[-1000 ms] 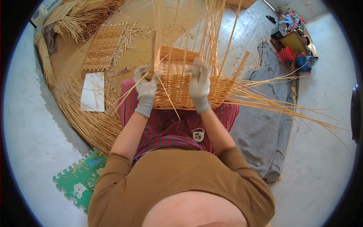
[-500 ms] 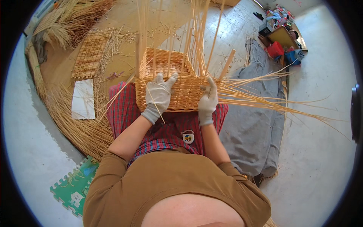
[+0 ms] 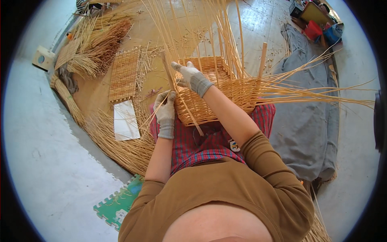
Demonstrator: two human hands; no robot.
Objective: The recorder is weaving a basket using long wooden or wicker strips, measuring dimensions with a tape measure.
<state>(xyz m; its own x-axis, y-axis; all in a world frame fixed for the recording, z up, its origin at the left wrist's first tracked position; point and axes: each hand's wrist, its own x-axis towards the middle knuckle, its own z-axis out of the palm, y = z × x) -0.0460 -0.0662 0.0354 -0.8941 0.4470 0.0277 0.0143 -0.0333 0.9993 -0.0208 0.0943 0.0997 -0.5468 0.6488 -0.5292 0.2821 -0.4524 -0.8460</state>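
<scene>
A half-woven wicker basket rests on my lap, with tall weaving rods standing up from its rim. My left hand, in a pale glove, is closed at the basket's left corner, its fingers curled around a thin wicker strand. Across the basket reaches my right hand, also gloved, fingers stretched out and thumb apart, beside the flat wooden stick upright at that corner. A second flat stick stands at the right corner. My right forearm hides part of the front wall.
Long loose rods stick out rightward over a grey cloth. On the left lie a woven panel, a white sheet and a heap of straw-coloured rods. A green foam mat is at lower left.
My right hand has left the basket's right corner and crossed to the left one. My left hand has moved from the front wall to the left corner, gripping a strand. The view has shifted left.
</scene>
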